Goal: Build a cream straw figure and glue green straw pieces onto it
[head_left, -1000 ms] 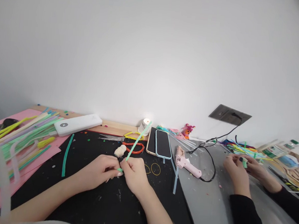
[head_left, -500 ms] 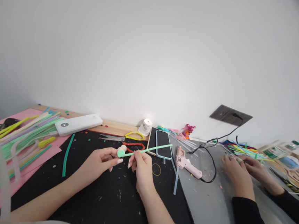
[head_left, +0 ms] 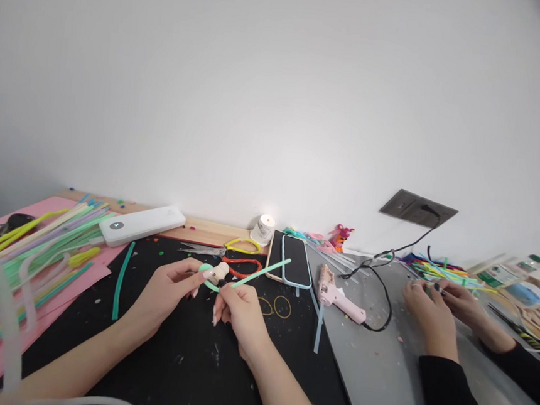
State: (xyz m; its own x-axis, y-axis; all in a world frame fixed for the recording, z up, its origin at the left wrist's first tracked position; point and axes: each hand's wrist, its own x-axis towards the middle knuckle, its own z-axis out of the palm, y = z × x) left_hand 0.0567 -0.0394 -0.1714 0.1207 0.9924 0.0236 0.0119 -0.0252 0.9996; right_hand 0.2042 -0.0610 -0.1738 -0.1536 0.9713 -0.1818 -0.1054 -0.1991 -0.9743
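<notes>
My left hand (head_left: 167,294) is closed in a pinch on the curled end of a mint-green pipe cleaner (head_left: 268,271), beside a small cream rounded piece (head_left: 219,274). Whether the cream piece is fixed to the green strip I cannot tell. Fingers of my right hand (head_left: 242,317) pinch the same pipe cleaner further along, and its free end sticks out up and to the right. Just behind my hands lie scissors (head_left: 243,266) with red and yellow handles. Two thin yellow rings (head_left: 282,307) lie right of my right hand.
Many pipe cleaners (head_left: 51,265) cover pink paper at left, beside a white power bank (head_left: 142,225). A small white cup (head_left: 263,230), a phone (head_left: 296,261) and a corded pink glue gun (head_left: 337,296) stand or lie behind. At right, another person's hands (head_left: 435,314) work.
Both my hands have shifted slightly left. The green strip now curves around beside the cream piece, and its free end reaches less far right. A second yellow ring has come into view.
</notes>
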